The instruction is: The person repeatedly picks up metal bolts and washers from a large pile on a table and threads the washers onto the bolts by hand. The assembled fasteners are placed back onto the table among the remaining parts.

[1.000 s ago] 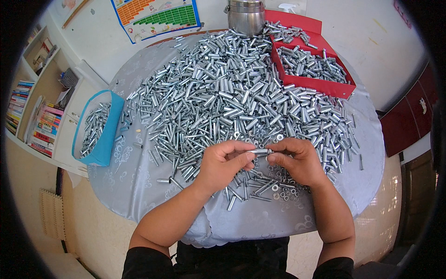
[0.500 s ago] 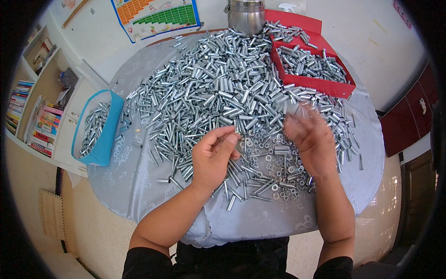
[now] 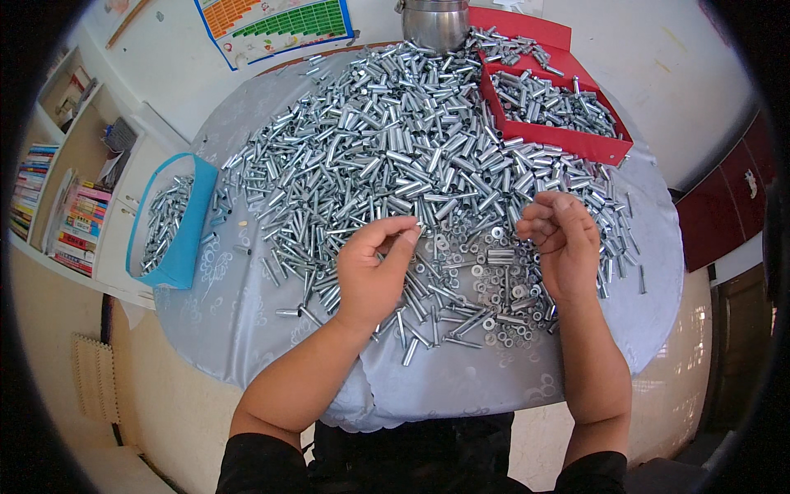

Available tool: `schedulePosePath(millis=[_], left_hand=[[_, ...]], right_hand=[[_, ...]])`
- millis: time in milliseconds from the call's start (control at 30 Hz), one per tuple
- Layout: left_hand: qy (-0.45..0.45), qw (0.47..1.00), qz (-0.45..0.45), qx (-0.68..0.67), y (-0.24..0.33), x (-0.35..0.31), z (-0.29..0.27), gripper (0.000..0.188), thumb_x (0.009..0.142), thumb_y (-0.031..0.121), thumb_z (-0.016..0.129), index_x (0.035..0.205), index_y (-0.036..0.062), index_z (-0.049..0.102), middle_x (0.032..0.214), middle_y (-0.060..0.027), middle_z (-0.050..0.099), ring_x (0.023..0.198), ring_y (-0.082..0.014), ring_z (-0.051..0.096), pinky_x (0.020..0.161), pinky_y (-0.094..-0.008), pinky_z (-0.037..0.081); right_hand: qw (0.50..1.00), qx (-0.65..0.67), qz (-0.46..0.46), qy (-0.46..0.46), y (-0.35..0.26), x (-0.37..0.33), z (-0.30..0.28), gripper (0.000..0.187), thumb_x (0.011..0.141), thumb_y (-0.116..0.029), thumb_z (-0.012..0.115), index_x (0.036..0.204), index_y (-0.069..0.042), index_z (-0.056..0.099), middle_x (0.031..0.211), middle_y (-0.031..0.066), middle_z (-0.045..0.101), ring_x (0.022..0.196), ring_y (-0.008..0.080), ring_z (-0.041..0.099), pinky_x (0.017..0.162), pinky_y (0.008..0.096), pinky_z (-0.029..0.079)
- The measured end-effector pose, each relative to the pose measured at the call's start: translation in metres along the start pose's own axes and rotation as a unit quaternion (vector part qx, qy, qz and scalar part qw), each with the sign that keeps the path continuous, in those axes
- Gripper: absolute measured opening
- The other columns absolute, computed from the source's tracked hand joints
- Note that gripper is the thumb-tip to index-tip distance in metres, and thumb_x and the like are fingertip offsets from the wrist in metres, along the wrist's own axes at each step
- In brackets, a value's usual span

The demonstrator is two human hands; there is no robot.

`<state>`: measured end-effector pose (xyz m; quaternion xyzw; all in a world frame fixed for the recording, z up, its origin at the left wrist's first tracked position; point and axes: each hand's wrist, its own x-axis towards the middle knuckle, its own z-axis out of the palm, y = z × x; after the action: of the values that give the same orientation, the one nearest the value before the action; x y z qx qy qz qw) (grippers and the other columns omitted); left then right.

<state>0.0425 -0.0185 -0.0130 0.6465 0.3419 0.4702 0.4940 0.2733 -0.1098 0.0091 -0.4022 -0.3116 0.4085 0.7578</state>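
A big heap of shiny metal bolts and sleeves [image 3: 387, 140] covers the middle of the round table [image 3: 461, 379]. At the heap's near side, my left hand [image 3: 374, 267] is closed in a pinch, with a small metal piece just showing at the fingertips; its kind is too small to tell. To its right, my right hand [image 3: 566, 243] is raised over the heap with its fingers curled in toward the thumb. Whatever it holds, if anything, is hidden. Between and below the hands lie several loose washers and nuts [image 3: 502, 288], with a few sleeves among them.
A red box [image 3: 568, 148] full of sleeved bolts stands at the back right, its lid bearing more. A blue fabric bin [image 3: 191, 247] with metal pieces sits at the left edge. Behind the heap is a steel pot [image 3: 436, 29]. Bookshelves [image 3: 62, 214] stand at the far left.
My right hand, blurred before, has moved slightly right and its fingers have curled in. My left hand keeps its pinch almost in place.
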Motion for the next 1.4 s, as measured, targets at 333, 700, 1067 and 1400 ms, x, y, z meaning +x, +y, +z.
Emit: schedulePosePath(millis=[333,700,1067,1400], left_hand=[[-0.182,0.901,0.198,0.340,0.005,-0.002,0.000,0.018,0.074,0.017,0.075,0.091,0.0100,0.074,0.109,-0.0055,0.065,0.100,-0.0281,0.054,0.089,-0.0379,0.044],[-0.209,0.899,0.180,0.341,0.007,-0.003,-0.004,0.016,0.078,0.014,0.072,0.093,0.0111,0.075,0.111,-0.0057,0.065,0.103,-0.0289,0.053,0.092,-0.0381,0.042],[-0.113,0.937,0.186,0.272,0.013,-0.002,0.002,0.015,0.083,0.007,0.068,0.097,0.0049,0.069,0.095,-0.0097,0.068,0.084,-0.0267,0.060,0.081,-0.0368,0.047],[-0.121,0.992,-0.035,0.012,0.001,-0.007,0.002,0.016,0.091,0.003,0.065,0.106,0.0004,0.067,0.091,-0.0009,0.067,0.081,-0.0050,0.059,0.071,-0.0199,0.047]], right_hand=[[0.991,-0.130,-0.019,0.025,0.000,-0.003,0.005,0.020,0.097,-0.015,0.054,0.098,0.001,0.065,0.082,0.0075,0.067,0.068,0.0147,0.064,0.064,0.0277,0.053],[0.731,-0.647,-0.139,-0.165,-0.010,-0.006,0.005,0.015,0.077,-0.010,0.070,0.091,-0.005,0.071,0.083,0.0116,0.060,0.079,0.0308,0.061,0.070,0.0388,0.050],[0.693,-0.677,-0.109,-0.223,-0.009,-0.010,0.004,0.025,0.081,-0.012,0.068,0.105,-0.007,0.067,0.092,0.0114,0.059,0.089,0.0322,0.060,0.079,0.0407,0.050],[0.945,-0.318,0.011,-0.073,0.003,-0.014,0.015,0.022,0.092,0.000,0.058,0.115,0.001,0.058,0.097,0.0099,0.067,0.088,0.0173,0.065,0.077,0.0294,0.052]])
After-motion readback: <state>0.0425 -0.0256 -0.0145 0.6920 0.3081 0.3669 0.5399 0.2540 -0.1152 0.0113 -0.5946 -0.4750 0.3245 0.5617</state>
